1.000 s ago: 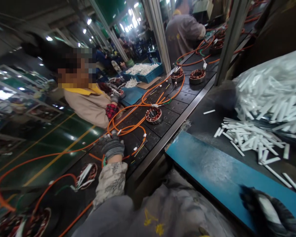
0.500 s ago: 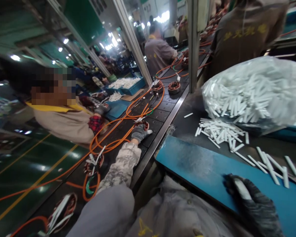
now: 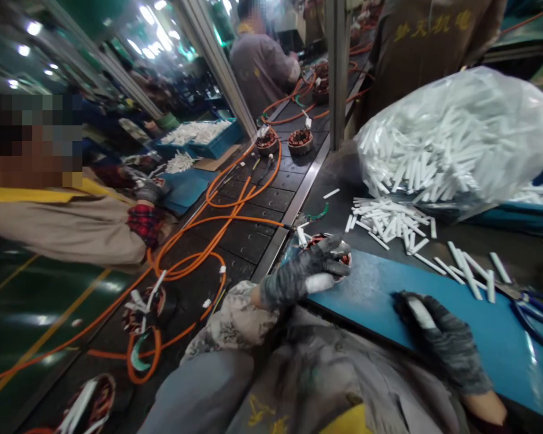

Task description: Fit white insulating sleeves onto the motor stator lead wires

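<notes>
My left hand (image 3: 301, 274), in a grey glove with a white-covered thumb, grips a stator (image 3: 345, 259), a metal ring wound with copper wire. The stator is over the left end of the blue mat (image 3: 380, 283), and its orange cable trails left across the line. White sleeves and a green tie stick out beside it. My right hand (image 3: 443, 331), gloved alike, rests on the mat further right; its fingertips are dark and mostly hidden. Loose white tubes (image 3: 389, 223) lie just beyond the mat. Blue-handled scissors (image 3: 531, 313) lie at the right.
A clear bag of white tubes (image 3: 457, 138) stands behind the loose ones. Coiled orange cables (image 3: 217, 241) and other stators (image 3: 301, 140) lie along the conveyor (image 3: 248, 226). A metal post (image 3: 338, 78) rises beside it. A co-worker (image 3: 63, 229) works across at the left.
My left hand has brought the stator from the conveyor to the right, over the blue mat. The right hand stays at the mat. The view has shifted right and down.
</notes>
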The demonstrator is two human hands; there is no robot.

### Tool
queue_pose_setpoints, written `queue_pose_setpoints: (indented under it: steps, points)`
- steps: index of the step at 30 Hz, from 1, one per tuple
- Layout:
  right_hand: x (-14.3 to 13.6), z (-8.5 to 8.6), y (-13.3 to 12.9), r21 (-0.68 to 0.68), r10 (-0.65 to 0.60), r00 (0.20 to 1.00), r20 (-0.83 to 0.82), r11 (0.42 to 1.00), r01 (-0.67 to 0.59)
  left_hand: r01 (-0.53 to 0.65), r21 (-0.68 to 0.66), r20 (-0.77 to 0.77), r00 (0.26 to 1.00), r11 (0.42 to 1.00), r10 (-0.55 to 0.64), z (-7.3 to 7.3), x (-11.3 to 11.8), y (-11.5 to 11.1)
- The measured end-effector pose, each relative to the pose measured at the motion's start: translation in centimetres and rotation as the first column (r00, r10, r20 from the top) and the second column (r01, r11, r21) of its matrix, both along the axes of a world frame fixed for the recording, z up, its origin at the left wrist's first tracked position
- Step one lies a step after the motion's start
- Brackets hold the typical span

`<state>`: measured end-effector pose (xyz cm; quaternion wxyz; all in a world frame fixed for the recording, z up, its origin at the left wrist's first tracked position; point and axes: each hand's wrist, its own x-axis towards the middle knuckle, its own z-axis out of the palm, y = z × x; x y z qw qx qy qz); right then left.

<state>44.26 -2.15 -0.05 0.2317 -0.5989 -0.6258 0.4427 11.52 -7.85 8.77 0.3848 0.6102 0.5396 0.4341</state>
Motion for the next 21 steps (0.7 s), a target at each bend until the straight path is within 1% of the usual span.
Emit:
queue_pose_setpoints:
  steps: [1,2,3,4,5,6,7,8,9,10,11,12,13,14,15,16,17,18,19,20,21]
  points:
    - [-0.2,0.3,-0.1,0.039,0.022,1.0,0.002,0.999,-0.022,-0.001,0.068,-0.051,0.999,0.998,0.005,0.8,-0.5,0.1]
    - [-0.6,0.7,-0.2,0.104,0.05,0.999,0.001,0.993,-0.05,-0.061,0.119,-0.154,0.985,0.991,0.079,1.6,-1.5,0.5]
    - [-1.1,1.1,-0.3,0.196,0.083,0.997,0.004,0.977,-0.082,-0.202,0.157,-0.233,0.944,0.967,0.235,2.1,-2.8,1.1]
    - [-1.8,1.6,-0.5,0.309,0.12,0.993,0.011,0.944,-0.117,-0.307,0.163,-0.289,0.894,0.938,0.343,2.3,-4.3,1.9]
    - [-2.6,2.1,-0.6,0.428,0.164,0.986,0.027,0.89,-0.16,-0.336,0.107,-0.339,0.873,0.936,0.352,2.1,-5.7,2.8]
    - [-3.5,2.5,-0.7,0.535,0.22,0.974,0.055,0.817,-0.215,-0.334,0.061,-0.344,0.877,0.941,0.334,1.5,-6.9,3.7]
    - [-4.6,2.9,-0.8,0.624,0.282,0.955,0.092,0.731,-0.276,-0.305,0.0,-0.348,0.893,0.953,0.285,0.7,-8.0,4.4]
    - [-5.7,3.2,-0.9,0.687,0.347,0.928,0.137,0.642,-0.342,-0.254,-0.084,-0.343,0.915,0.964,0.211,-0.1,-8.9,4.9]
    - [-6.8,3.3,-0.9,0.726,0.401,0.897,0.187,0.558,-0.401,-0.21,-0.163,-0.334,0.931,0.964,0.147,-0.8,-9.5,5.0]
    - [-7.7,3.3,-0.8,0.745,0.442,0.865,0.238,0.488,-0.454,-0.184,-0.232,-0.335,0.937,0.955,0.1,-1.3,-10.0,4.8]
    - [-8.6,3.2,-0.7,0.75,0.467,0.837,0.286,0.435,-0.499,-0.183,-0.277,-0.351,0.933,0.943,0.078,-1.3,-10.3,4.3]
    - [-9.2,2.9,-0.5,0.746,0.474,0.817,0.328,0.4,-0.532,-0.203,-0.289,-0.386,0.919,0.936,0.08,-0.9,-10.4,3.5]
    - [-9.6,2.6,-0.2,0.738,0.476,0.801,0.363,0.379,-0.559,-0.231,-0.269,-0.435,0.895,0.935,0.096,0.0,-10.3,2.5]
    - [-9.8,2.3,0.1,0.729,0.482,0.786,0.386,0.362,-0.58,-0.245,-0.221,-0.498,0.861,0.944,0.106,1.3,-9.9,1.3]
    - [-9.8,2.1,0.6,0.725,0.498,0.772,0.395,0.347,-0.595,-0.237,-0.151,-0.566,0.817,0.96,0.113,2.8,-9.3,0.0]
    - [-9.7,1.9,1.2,0.722,0.522,0.757,0.393,0.334,-0.606,-0.192,-0.082,-0.636,0.765,0.978,0.097,4.5,-8.4,-1.2]
    - [-9.5,1.9,2.0,0.717,0.552,0.738,0.387,0.323,-0.618,-0.094,-0.027,-0.725,0.688,0.995,0.045,6.1,-7.2,-2.3]
    - [-9.2,2.0,2.8,0.709,0.584,0.717,0.381,0.314,-0.632,-0.013,0.041,-0.809,0.587,0.999,0.041,7.5,-5.9,-3.0]
    - [-9.0,2.2,3.6,0.695,0.609,0.698,0.377,0.311,-0.648,0.074,0.083,-0.874,0.485,0.994,0.037,8.7,-4.5,-3.4]
    - [-8.8,2.5,4.5,0.676,0.623,0.684,0.379,0.318,-0.665,0.121,0.08,-0.92,0.392,0.989,0.026,9.4,-3.1,-3.3]
    - [-8.7,2.8,5.3,0.656,0.629,0.677,0.382,0.332,-0.678,0.159,0.062,-0.947,0.322,0.985,0.008,9.7,-1.9,-2.6]
